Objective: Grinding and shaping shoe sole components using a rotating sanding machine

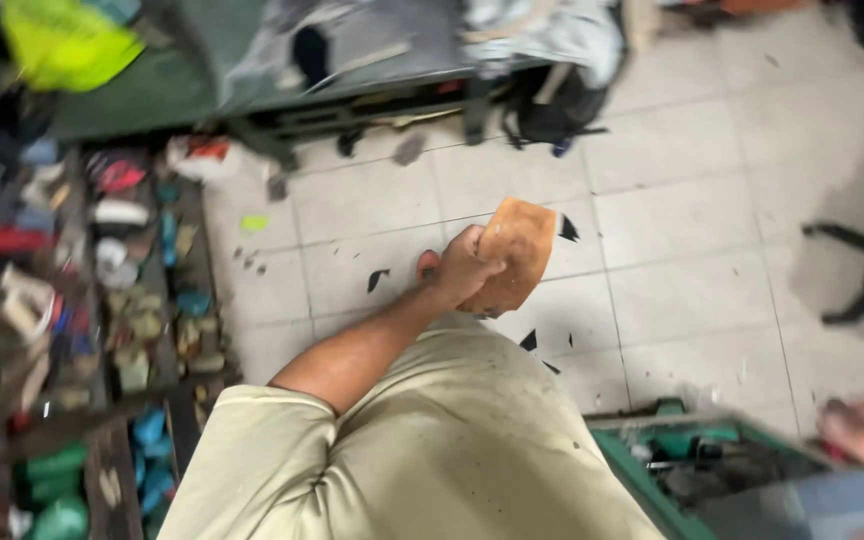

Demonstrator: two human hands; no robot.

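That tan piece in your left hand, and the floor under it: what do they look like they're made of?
The tan piece looks like leather or a similar sheet: matte orange-brown, thin, with a curved cut edge. The blur leaves it open. The left hand grips its near edge. The floor looks like pale glazed ceramic tile, judging by its square grid of grout lines and faint sheen, and is littered with dark scraps.

head camera, looking steeply down, close

pale tiled floor [672, 230], dark scraps [377, 279]
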